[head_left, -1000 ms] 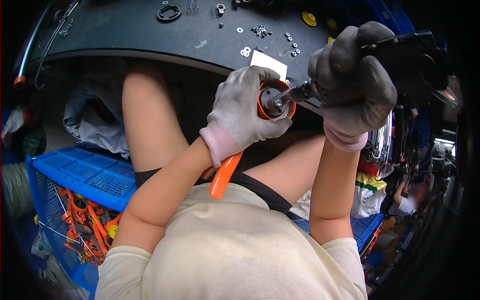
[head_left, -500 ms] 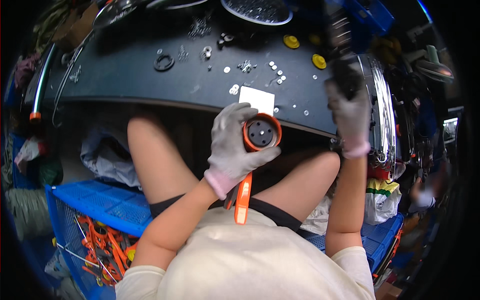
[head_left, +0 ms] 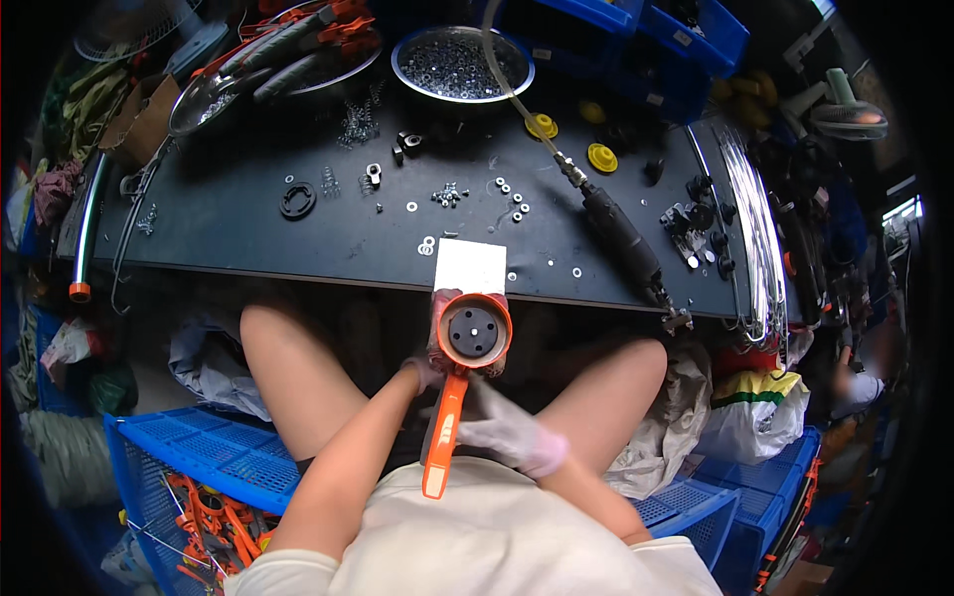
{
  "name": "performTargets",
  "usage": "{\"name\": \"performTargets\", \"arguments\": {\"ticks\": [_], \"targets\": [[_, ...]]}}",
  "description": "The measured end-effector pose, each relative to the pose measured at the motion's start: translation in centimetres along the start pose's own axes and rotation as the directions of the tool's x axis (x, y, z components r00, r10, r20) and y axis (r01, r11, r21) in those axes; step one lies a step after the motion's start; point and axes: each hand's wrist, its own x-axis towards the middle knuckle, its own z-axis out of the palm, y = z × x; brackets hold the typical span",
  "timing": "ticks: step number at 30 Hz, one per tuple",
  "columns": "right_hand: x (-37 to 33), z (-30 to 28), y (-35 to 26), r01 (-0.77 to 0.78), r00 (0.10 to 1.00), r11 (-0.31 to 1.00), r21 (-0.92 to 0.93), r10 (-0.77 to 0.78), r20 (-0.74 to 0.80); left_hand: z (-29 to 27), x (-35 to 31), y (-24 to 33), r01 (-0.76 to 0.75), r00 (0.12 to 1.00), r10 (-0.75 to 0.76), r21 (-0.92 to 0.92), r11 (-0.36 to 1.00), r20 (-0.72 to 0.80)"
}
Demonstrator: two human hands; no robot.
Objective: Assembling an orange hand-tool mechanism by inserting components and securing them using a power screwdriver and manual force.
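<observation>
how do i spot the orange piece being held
From the dark table, find the white card at its front edge. Just below is the orange piece, handle toward the shirt. Unlike the orange parts heaped in the blue crate, it's held up, alone.

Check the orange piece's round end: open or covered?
Open: the orange piece has its round end uncovered, with a black disc visible inside it.
</observation>
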Motion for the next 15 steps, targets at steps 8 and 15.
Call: {"name": "performTargets", "arguments": {"ticks": [8,15], "targets": [[1.1,2.1,0.9,-0.379,0.912,0.819,0.431,0.409,0.025,-0.8,2.6,-0.2,-0.117,0.988,0.100,0.149,0.982,0.120],[3.2,-5.1,-7.6,-0.063,0.840,0.514,-0.855,0.491,0.233,-0.9,1.5,-2.5,-0.125,0.979,0.083,0.227,0.966,0.186]]}}
